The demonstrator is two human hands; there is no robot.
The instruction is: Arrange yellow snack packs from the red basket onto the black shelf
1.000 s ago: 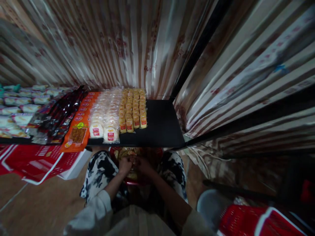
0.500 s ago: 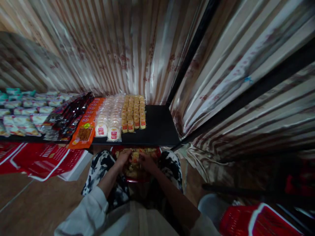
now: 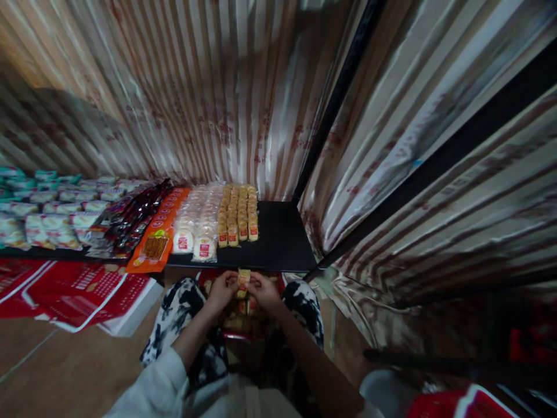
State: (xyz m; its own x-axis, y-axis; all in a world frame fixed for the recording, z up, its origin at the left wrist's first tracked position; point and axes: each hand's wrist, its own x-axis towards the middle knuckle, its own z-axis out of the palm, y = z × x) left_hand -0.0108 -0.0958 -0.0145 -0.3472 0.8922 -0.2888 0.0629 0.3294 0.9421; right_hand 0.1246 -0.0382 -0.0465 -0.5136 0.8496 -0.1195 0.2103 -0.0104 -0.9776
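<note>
Between my knees, my left hand (image 3: 225, 288) and my right hand (image 3: 264, 290) pinch a small yellow wrapped snack pack (image 3: 243, 280) from both sides. It has a red label and is held upright. Beneath my hands is a red container (image 3: 237, 335) with more yellow packs (image 3: 239, 319) in it, dim and partly hidden by my arms. Ahead on the black shelf (image 3: 282, 244), several rows of similar yellow packs (image 3: 238, 217) stand lined up. To their left are round white wrapped packs (image 3: 203, 248) with red labels.
Further left on the shelf lie an orange snack bag (image 3: 154, 247), dark shiny packets (image 3: 130, 217) and white packets (image 3: 56, 229). A red gift bag (image 3: 82, 293) is below on the floor. Black metal bars (image 3: 391, 200) cross the draped striped sheeting (image 3: 243, 98). A grey bucket (image 3: 385, 392) sits at lower right.
Both hands have risen slightly from the container, with a yellow pack now lifted between them. The view has tilted up a little, so the shelf appears lower.
</note>
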